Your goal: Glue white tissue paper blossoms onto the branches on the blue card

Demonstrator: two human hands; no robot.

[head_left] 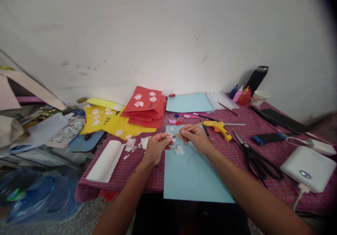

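Note:
A light blue sheet [195,179] lies at the table's front, with a white paper flower [179,149] and thin dark lines on it. Over its upper left edge, my left hand [158,145] pinches a small piece of white paper [172,139] between thumb and fingers. My right hand [196,136] grips a thin wooden-coloured stick [195,126], whose tip meets the white paper by my left fingertips. Torn white paper scraps [131,144] lie left of my left hand. Just beyond my right hand is a yellow glue gun [218,125].
Black scissors [252,158] and a white power bank [309,170] lie right. Red cards [143,105], yellow sheets [98,119] and a folded white paper [105,161] are left. Paint bottles [240,94], a black flask [256,79] and a paper cup [259,97] stand at the back right.

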